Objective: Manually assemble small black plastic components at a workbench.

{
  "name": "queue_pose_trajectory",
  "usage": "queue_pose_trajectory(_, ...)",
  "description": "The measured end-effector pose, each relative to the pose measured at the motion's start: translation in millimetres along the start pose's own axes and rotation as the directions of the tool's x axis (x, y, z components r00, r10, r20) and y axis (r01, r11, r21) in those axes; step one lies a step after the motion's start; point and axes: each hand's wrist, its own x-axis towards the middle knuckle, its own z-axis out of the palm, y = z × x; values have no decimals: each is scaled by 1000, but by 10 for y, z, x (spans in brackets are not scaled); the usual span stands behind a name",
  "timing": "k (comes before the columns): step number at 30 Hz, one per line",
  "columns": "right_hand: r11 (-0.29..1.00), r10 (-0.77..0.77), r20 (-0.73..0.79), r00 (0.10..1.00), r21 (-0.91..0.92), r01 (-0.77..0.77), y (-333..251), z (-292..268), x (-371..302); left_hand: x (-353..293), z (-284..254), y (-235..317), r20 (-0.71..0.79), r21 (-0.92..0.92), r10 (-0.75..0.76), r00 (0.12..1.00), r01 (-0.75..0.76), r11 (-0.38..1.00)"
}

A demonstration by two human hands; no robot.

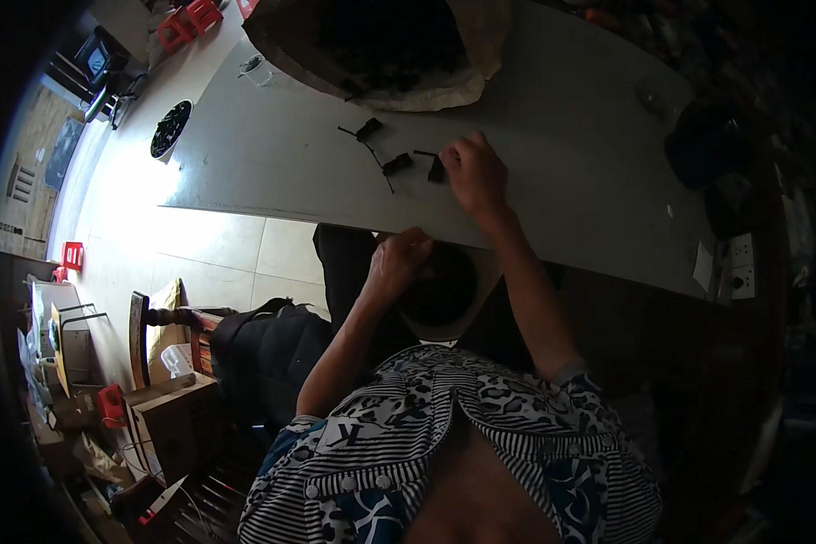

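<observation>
My right hand (pixel 477 174) is over the grey tabletop (pixel 281 154) with its fingers curled. Right beside its fingertips is a small black part (pixel 436 170) with a thin stem; whether the fingers grip it I cannot tell. Two similar black parts, one (pixel 396 164) nearer and one (pixel 369 130) farther, lie to the left of it. At the table's front edge my left hand (pixel 399 261) is closed, its fingertips turned inward and anything in them hidden. Below and beside that hand a dark round opening of a container (pixel 440 290) shows between my knees.
A large pale sack (pixel 490 68) full of dark pieces stands at the table's far side. A small clear cup (pixel 257 70) is to its left. Beyond the table's left edge stands a bin of dark pieces (pixel 170 130). A wooden chair (pixel 140 340) and cardboard box (pixel 177 426) are at lower left.
</observation>
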Motion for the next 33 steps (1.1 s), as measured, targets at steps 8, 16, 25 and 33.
queue_pose_trajectory(8, 879, 236, 180, 955, -458, -131, 139, 160, 166, 112, -85, 46, 72, -126, 146, 987, -136, 983)
queue_pose_trajectory(16, 987, 63, -111, 992, 153, -45, -86, -103, -383, 242, 193, 241, -97, -575, 96, 991, -134, 807)
queue_pose_trajectory(25, 470, 104, 492, 864, 742, -479, -168, -640, -494, 139, -64, 428, 115, -445, 221, 969, -149, 883)
queue_pose_trajectory(33, 829, 45, 53, 998, 556, -67, -298, -318, -648, 31, 121, 460, -106, -436, 224, 969, -248, 865)
